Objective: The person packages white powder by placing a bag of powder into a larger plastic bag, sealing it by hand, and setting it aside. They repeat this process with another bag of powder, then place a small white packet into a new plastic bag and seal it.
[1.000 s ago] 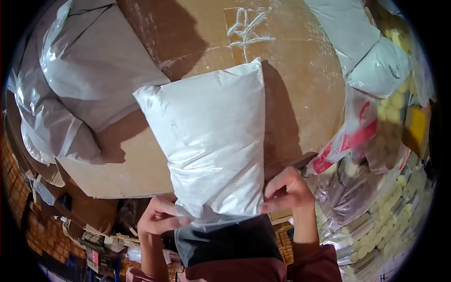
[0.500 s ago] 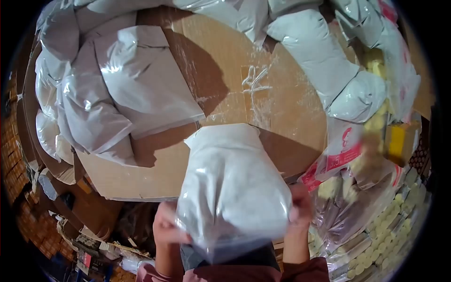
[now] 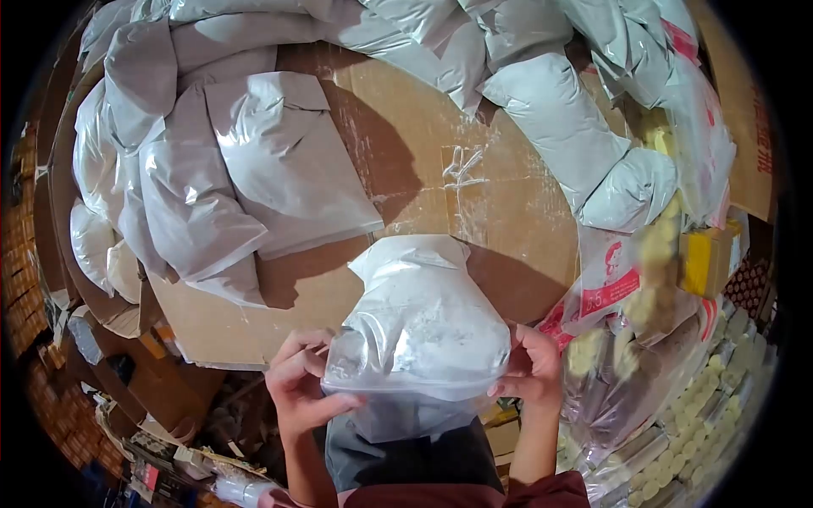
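A plastic bag filled with white powder (image 3: 432, 313) lies at the near edge of the cardboard, its open-looking clear end toward my body. My left hand (image 3: 309, 381) pinches the left corner of that end, thumb below and fingers above. On the other side, my right hand (image 3: 529, 364) grips the right corner between thumb and fingers. The clear plastic between my hands is stretched fairly straight and hangs down over my lap.
Filled white bags (image 3: 279, 161) pile up at the left, and more (image 3: 559, 127) line the back and right of the cardboard sheet (image 3: 483, 212). Red-printed bags (image 3: 610, 271), a yellow-taped box (image 3: 707, 258) and wrapped pale rolls (image 3: 677, 449) are at the right.
The powder bag's near end has flattened out and its clear edge now shows between my hands. Both hands have shifted slightly upward along its sides. The view has tilted a little.
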The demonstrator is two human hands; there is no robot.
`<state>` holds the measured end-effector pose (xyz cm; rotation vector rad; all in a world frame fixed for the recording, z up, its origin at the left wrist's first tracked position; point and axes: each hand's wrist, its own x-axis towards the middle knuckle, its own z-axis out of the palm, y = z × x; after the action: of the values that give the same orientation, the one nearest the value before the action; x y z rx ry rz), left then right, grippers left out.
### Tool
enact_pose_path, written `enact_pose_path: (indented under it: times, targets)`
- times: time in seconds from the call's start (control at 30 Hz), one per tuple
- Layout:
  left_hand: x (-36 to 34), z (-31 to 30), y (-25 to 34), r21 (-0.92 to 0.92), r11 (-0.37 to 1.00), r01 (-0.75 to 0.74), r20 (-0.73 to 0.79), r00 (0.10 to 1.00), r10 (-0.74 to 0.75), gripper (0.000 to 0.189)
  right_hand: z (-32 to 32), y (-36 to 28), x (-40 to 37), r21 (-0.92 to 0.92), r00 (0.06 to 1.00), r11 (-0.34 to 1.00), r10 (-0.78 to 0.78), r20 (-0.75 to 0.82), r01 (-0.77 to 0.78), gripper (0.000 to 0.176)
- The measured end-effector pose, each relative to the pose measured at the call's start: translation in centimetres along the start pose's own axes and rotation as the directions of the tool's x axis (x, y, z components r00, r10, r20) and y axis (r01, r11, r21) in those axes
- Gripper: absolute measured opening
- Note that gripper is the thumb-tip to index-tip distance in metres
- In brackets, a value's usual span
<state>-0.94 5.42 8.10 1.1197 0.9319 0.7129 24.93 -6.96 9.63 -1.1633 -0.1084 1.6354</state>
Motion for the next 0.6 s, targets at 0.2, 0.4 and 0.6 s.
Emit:
enact_pose_path:
  times: [0.2, 0.4, 0.6]
  targets:
    - [0.8, 0.6, 1.0, 0.151, 0.970, -0.190, 0.032, 0.982, 0.187, 0.033, -0.4, 0.2, 0.4, -0.166, 0.991, 0.977, -0.128, 0.025, 0.130, 0.037]
    - [1.0, 0.0, 1.5, 0.194, 0.968, -0.162, 0.173, 0.977, 0.128, 0.027, 1.9, -0.6, -0.1, -0.508, 0.960, 0.846, -0.254, -0.120, 0.161, 0.038]
    - [1.9, 3.0, 2.5, -0.069, 0.892, 0.447, -0.237, 0.861, -0.450, 0.029, 3.4, -1.4, 0.1, -0.892, 0.887, 0.386, -0.462, 0.033, 0.235, 0.034]
